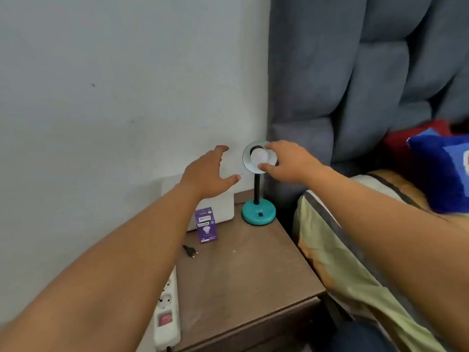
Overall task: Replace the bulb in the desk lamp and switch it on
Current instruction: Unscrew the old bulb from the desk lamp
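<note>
A small desk lamp with a teal round base (258,212) and a black neck stands at the far right corner of a brown bedside table (243,275). Its round shade (246,156) faces me with a white bulb (258,156) in the socket. My right hand (286,162) grips the bulb between thumb and fingers. My left hand (209,171) hovers open just left of the shade, fingers spread, touching nothing. A purple bulb box (206,224) stands upright on the table. The lamp's black plug (190,251) lies loose near the table's left edge.
A white box (223,209) sits against the wall behind the purple box. A white power strip (167,308) with a red switch hangs beside the table's left edge. A bed with a grey padded headboard (355,85), a yellow-green sheet and a blue pillow (441,171) borders the right.
</note>
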